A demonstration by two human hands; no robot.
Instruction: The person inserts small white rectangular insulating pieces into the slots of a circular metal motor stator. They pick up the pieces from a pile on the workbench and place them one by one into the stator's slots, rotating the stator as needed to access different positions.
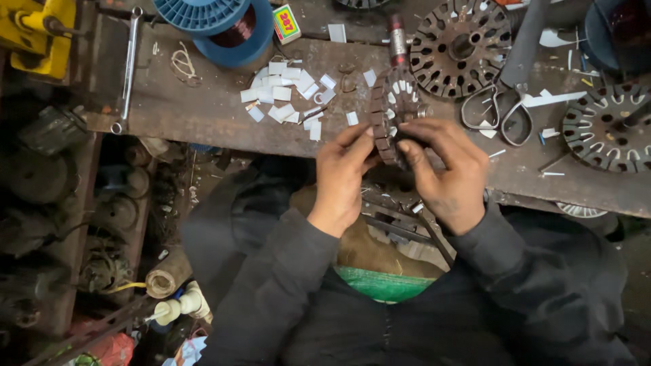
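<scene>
Rusty core: brown slotted round metal stator (392, 112), tilted on edge at the bench's near side, white slips in its slots
Left hand (341, 177): pinching its near rim
Right hand (444, 173): gripping the right side
Nearby: white paper slips (288, 95), metal scissors (505, 112), 2 more stators (461, 46) behind and right

A worn, dark wooden worktop (203, 115) was seen running across the upper part of the frame, its surface scratched and stained. Below its edge, at the left of the frame, a dim floor area (81, 224) was crowded with old rusty motor parts. A wooden plank (74, 237) was set upright along the left side. At the upper left corner, a yellow machine part (41, 34) was mounted. The scene was lit evenly by soft, dull light, and no walls or windows could be made out.
</scene>
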